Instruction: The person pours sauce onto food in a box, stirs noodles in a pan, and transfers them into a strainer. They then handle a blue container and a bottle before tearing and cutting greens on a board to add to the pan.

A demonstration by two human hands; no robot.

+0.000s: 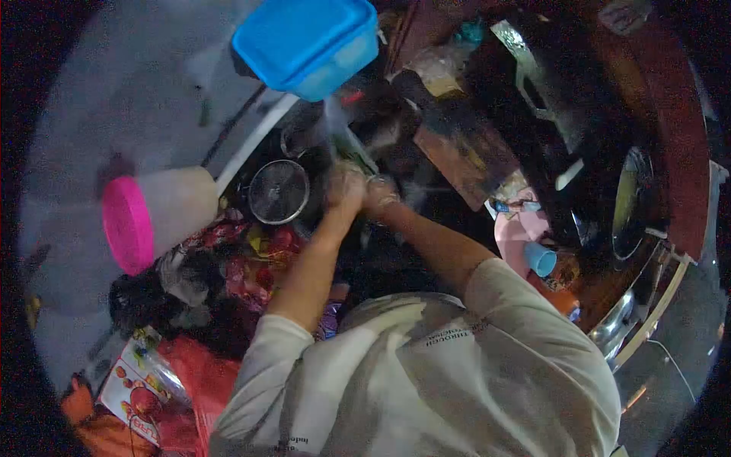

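My two hands are close together at the upper middle of the head view, arms stretched forward. My left hand [346, 183] is closed at the near end of a long whitish and green thing [345, 135], which is smeared and looks like thin plastic. Right beside it is my right hand [381, 196], its fingers blurred and partly hidden. Left of the hands lies a round mesh strainer [279, 192] with a pale rim. Beyond them stands a blue lidded plastic box [308, 46].
On the left a clear container with a pink lid [128, 225] lies on its side. Red bags [199, 385] and packets are piled at lower left. To the right are a brown board [457, 167], a light blue cup [540, 260] and a dark curved wooden edge [674, 129].
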